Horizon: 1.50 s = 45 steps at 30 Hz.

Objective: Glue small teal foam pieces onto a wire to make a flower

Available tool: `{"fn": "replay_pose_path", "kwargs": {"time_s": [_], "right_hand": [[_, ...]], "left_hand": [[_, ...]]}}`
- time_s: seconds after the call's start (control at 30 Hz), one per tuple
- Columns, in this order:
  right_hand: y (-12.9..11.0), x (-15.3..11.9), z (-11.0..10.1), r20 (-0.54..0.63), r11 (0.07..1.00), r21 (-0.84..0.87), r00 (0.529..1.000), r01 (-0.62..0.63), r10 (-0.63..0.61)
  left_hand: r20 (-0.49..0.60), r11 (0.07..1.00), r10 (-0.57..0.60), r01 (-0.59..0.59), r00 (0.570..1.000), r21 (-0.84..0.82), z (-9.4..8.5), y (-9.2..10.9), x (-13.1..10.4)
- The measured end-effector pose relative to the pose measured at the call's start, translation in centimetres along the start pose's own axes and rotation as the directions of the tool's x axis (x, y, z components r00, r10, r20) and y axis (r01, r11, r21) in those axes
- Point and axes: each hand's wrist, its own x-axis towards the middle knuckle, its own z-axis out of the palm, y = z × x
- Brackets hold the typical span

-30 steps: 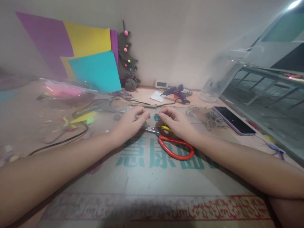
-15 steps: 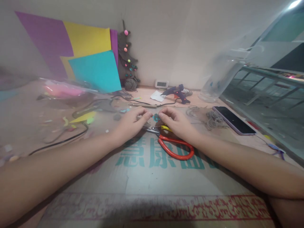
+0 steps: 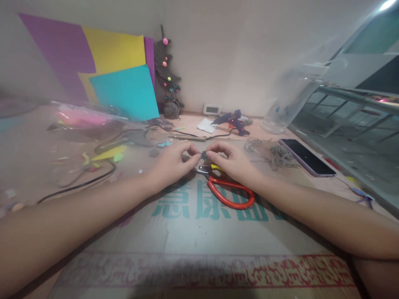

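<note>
I've right hand (image 3: 229,160) pinched closed on 1 dark bit (image 3: 204,155), left hand (image 3: 182,160) near-pinched at its edge, hold unclear; weak grip could drop it by scissors (image 3: 231,206).

Cardboard (image 3: 193,241) covers the counter's (image 3: 258,135) near middle, with scissors (image 3: 210,182) on it. A piece (image 3: 203,155) sits between the left grip (image 3: 177,162) and the right grip (image 3: 232,160), just behind the scissors. To the right, twine (image 3: 282,158) lies beside the phone (image 3: 307,158), and the jug (image 3: 277,118) stands behind the twine. At back centre is the clock (image 3: 212,109); before it lies a slip (image 3: 206,126), the gun (image 3: 232,119) reaching over its right edge. Left of the clock, the tree (image 3: 162,74) stands against the wall (image 3: 237,54), sheets (image 3: 124,91) further left. A bag (image 3: 90,116) lies before the sheets.
</note>
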Motion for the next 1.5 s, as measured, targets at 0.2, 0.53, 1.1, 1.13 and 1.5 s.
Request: {"fn": "replay_pose_path", "kwargs": {"time_s": [0.2, 0.53, 1.1, 1.13, 1.5], "right_hand": [[-0.17, -0.01, 0.01, -0.005, 0.998, -0.059, 1.0, 0.012, -0.013], [0.06, -0.04, -0.08, 0.005, 1.0, -0.002, 1.0, -0.012, 0.012], [0.32, -0.04, -0.06, 0.021, 1.0, -0.004, 1.0, -0.01, 0.01], [0.29, -0.02, -0.03, 0.019, 1.0, -0.018, 1.0, -0.007, 0.007], [-0.44, 0.0, 0.1, 0.014, 0.998, -0.045, 0.999, -0.043, 0.044]], "left_hand": [[0.014, 1.0, -0.006, 0.006, 1.0, -0.018, -0.02, 0.05, 0.01], [0.002, 1.0, -0.012, 0.012, 1.0, -0.019, -0.05, 0.07, -0.04], [0.028, 0.996, -0.076, 0.077, 0.997, -0.046, -0.22, 0.37, -0.08], [0.025, 0.996, -0.076, 0.078, 0.997, -0.049, -0.22, 0.37, -0.07], [0.019, 0.996, -0.058, 0.059, 0.998, -0.074, -0.36, 0.54, 0.09]]}}
